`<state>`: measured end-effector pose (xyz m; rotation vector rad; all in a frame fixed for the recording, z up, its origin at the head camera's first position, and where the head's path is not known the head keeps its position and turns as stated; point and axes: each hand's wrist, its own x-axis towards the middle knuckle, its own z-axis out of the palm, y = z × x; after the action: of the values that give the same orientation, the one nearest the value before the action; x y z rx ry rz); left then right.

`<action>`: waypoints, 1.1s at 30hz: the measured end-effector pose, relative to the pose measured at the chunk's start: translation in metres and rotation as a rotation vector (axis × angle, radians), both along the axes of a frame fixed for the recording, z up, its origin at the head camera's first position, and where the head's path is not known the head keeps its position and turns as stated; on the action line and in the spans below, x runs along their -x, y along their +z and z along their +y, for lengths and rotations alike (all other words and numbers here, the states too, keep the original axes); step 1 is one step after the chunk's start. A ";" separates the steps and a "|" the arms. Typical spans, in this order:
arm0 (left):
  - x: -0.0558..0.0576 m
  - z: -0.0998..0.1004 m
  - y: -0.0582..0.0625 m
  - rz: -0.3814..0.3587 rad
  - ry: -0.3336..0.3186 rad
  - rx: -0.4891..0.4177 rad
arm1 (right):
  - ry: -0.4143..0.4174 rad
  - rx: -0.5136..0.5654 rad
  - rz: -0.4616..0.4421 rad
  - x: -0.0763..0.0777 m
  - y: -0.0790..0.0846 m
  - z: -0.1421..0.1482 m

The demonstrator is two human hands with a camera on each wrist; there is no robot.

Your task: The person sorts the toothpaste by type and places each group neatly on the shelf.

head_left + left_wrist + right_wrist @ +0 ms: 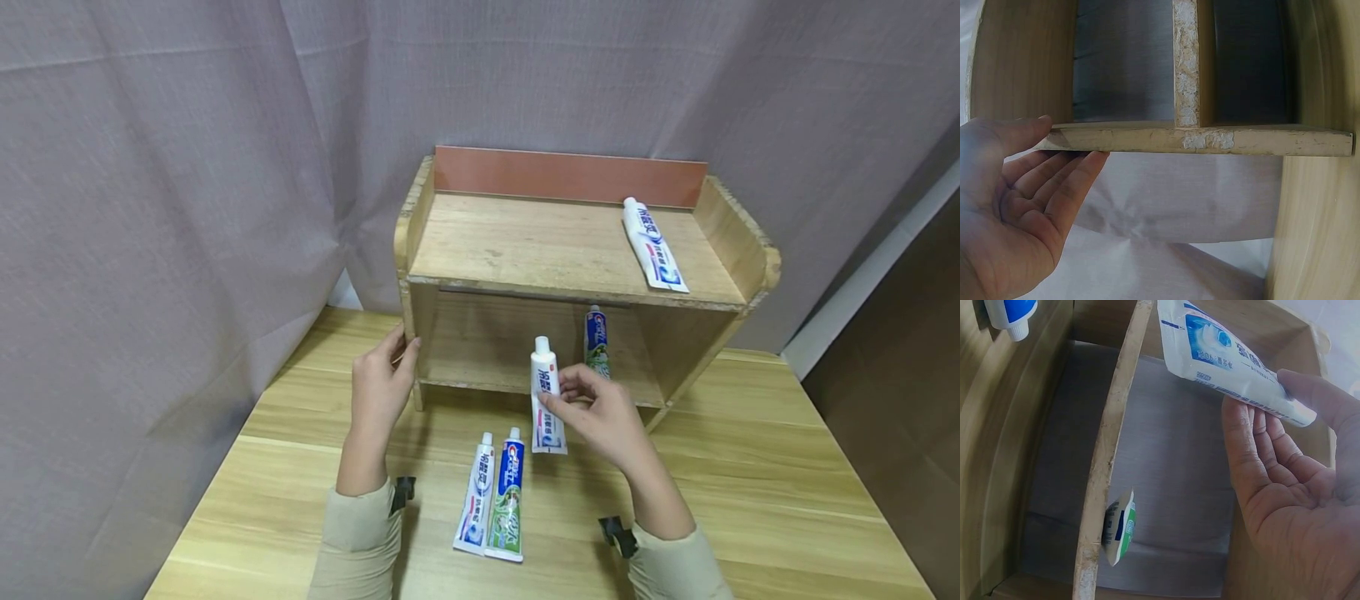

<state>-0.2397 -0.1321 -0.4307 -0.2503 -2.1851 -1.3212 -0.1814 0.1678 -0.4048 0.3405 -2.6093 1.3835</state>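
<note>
My right hand [606, 417] pinches a white toothpaste tube [550, 433] between thumb and fingers, cap up, in front of the wooden shelf's lower compartment. In the right wrist view the thumb lies on one face of that tube and the fingers on the other. My left hand [378, 383] holds the left side panel [1260, 142] of the wooden shelf [517, 242], thumb on one side and fingers on the other. On the table below lie a white toothpaste tube [476, 500] and a blue-green toothpaste tube [510, 492], side by side.
Another white toothpaste tube [654, 248] lies at the right of the top shelf. A blue-green toothpaste tube [597, 340] lies on the lower shelf, partly hidden by my right hand. Behind the shelf hangs a grey curtain [225, 167]. Everything stands on a wood-grain table [772, 475].
</note>
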 end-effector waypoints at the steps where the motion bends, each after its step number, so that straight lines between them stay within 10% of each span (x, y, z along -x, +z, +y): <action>1: 0.000 0.000 0.000 0.000 0.000 0.001 | 0.004 0.002 0.006 0.000 0.000 0.000; 33: 0.001 0.000 0.000 0.000 -0.003 -0.010 | 0.022 -0.028 0.093 0.008 0.025 -0.002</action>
<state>-0.2403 -0.1322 -0.4311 -0.2494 -2.1786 -1.3333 -0.1897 0.1660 -0.3802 0.4274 -2.5590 1.3065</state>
